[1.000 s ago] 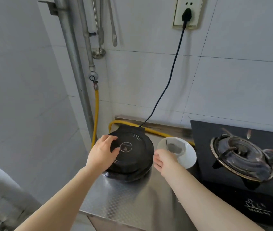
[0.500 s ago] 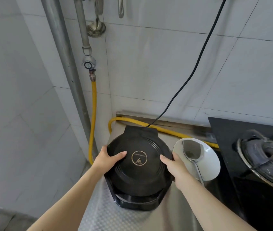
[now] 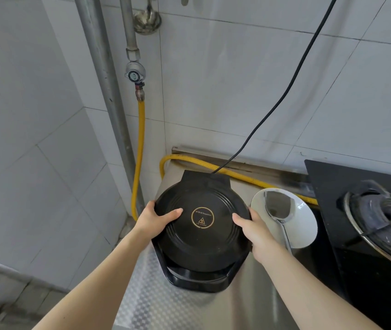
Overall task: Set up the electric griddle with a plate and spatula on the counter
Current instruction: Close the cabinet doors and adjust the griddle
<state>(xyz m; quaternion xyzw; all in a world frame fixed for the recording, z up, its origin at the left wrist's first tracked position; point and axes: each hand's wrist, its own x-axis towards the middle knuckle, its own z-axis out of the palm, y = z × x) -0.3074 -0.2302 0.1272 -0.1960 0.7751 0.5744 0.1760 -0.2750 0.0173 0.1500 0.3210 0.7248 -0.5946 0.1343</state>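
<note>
A round black electric griddle with a gold emblem on its closed lid sits at the left end of the steel counter. My left hand grips the lid's left rim, thumb on top. My right hand grips the right rim the same way. A white plate lies just right of the griddle, partly behind my right hand. A metal spatula rests in the plate, its handle pointing toward me.
A black power cord runs from the griddle's back up the tiled wall. A yellow gas hose drops from a valve and curves along the counter's back. A black gas stove with a burner stands at the right. The counter's left edge drops off.
My right hand has come off the plate's side and taken hold of the griddle's right rim. My left hand slid to the left rim. The view has dropped lower and closer to the griddle.
</note>
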